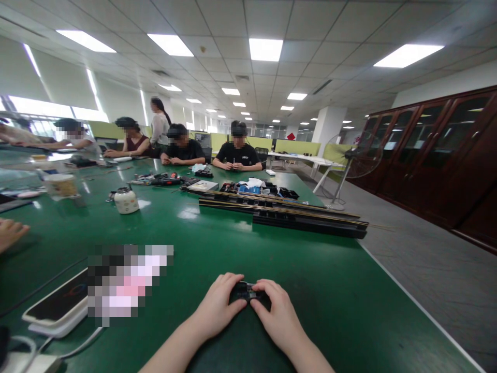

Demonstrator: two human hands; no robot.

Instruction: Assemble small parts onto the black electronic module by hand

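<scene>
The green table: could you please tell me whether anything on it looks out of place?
Thin golden rods look untidy: they lie unevenly along the black rails, right ends jutting past them, seemingly beyond the edge of the table. The dark object between left hand and right hand is too covered to judge for damage.

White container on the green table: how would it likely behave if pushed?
The white container would probably slide before tipping, as it looks squat. Its rounded sides suggest it could roll if knocked over. The glossy tabletop may let it slip easily.
</scene>
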